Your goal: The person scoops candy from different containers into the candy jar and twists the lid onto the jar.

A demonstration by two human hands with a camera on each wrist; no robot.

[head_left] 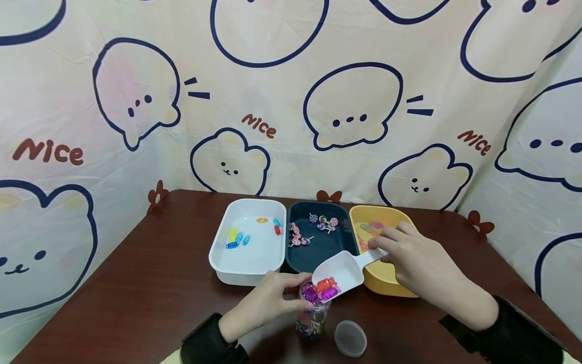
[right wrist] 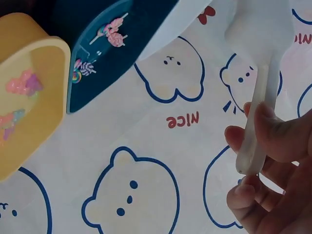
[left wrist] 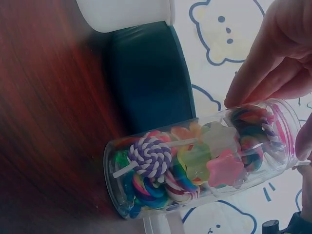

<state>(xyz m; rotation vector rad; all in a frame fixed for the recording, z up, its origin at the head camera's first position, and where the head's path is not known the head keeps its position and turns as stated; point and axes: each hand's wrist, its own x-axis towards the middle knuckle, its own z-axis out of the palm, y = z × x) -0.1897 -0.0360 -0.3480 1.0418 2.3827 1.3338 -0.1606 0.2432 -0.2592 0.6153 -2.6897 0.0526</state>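
Observation:
In the head view my right hand (head_left: 423,265) grips the handle of a white plastic scoop (head_left: 344,269), tilted down to the left over a clear jar (head_left: 312,323). Red and purple wrapped candies (head_left: 326,287) lie at the scoop's front edge, over the jar's mouth. Fingers and thumb of my left hand (head_left: 263,306) hold the jar near its rim. Through the jar wall, the left wrist view shows a purple-and-white swirl lollipop (left wrist: 150,157), star-shaped pieces (left wrist: 225,168) and other colorful sweets. In the right wrist view, the scoop handle (right wrist: 254,131) sits between thumb and fingers.
A translucent round lid (head_left: 350,338) lies on the brown table right of the jar. Behind stand a white tray (head_left: 247,278) with wrapped candies, a dark teal tray (head_left: 302,260) with small lollipops, and a yellow tray (head_left: 386,285) with pastel pieces. A printed curtain backs the table.

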